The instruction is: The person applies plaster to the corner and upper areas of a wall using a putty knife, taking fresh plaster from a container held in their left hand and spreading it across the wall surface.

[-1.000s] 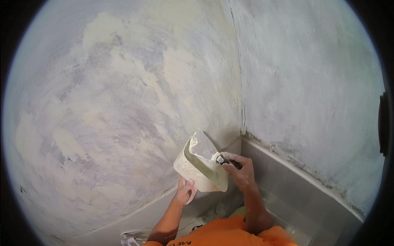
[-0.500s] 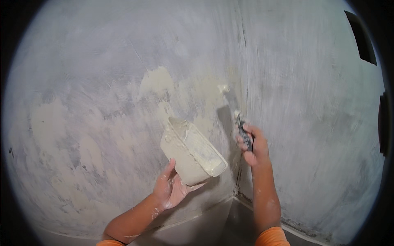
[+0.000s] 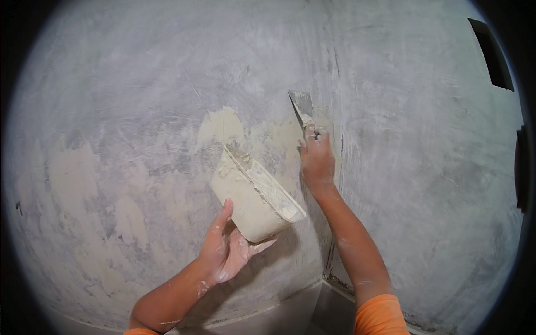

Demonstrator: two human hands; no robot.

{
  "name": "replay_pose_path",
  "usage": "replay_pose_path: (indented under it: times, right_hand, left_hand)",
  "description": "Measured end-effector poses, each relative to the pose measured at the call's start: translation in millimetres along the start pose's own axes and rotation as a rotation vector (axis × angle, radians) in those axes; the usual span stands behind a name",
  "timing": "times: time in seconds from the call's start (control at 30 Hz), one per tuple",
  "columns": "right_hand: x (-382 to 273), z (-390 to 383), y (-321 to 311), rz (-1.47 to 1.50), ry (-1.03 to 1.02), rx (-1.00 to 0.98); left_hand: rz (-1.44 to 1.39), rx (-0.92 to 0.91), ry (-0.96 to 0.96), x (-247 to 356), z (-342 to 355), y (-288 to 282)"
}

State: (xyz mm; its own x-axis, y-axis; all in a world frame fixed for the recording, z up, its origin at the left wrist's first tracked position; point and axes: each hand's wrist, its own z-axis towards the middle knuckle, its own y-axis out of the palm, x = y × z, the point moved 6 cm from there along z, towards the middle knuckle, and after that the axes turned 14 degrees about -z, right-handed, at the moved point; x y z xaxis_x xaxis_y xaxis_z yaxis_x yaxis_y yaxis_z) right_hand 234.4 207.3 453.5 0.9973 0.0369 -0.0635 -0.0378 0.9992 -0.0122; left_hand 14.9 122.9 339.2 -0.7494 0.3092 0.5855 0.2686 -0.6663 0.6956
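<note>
My left hand supports a plaster-smeared plastic container from below, thumb up along its side, holding it tilted in front of the left wall. The container has cream paste on its rim and inside. To its upper right, my right hand grips a putty knife with the blade raised against the left wall beside the corner. The handle is mostly covered by my fingers. Cream patches of paste show on that wall, above the container and to its left. White residue marks both hands and forearms.
The right wall meets the left one in a vertical corner, with a dark, rough seam low down. A dark rectangular opening is high at the right, above another dark shape at the picture's edge. Grey panels run along the bottom of the walls.
The view has tilted up the wall since a second ago. My right hand has left the container and risen with the knife to the wall by the corner. The container has been raised too.
</note>
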Motion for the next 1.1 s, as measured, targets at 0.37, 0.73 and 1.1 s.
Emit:
replay_pose_path:
  times: [0.37, 0.73, 1.1]
  right_hand:
    - [-7, -113, 15, -0.002, -0.101, -0.311]
    - [57, -18, -57, 0.142, -0.174, -0.133]
    - [105, 80, -23, 0.694, 0.501, -0.364]
  left_hand:
    - [-0.018, -0.047, -0.009, 1, 7, -11]
    - [-0.043, 0.001, -0.067, -19, 14, -23]
    - [0.036, 0.081, -0.1, -17, 2, -27]
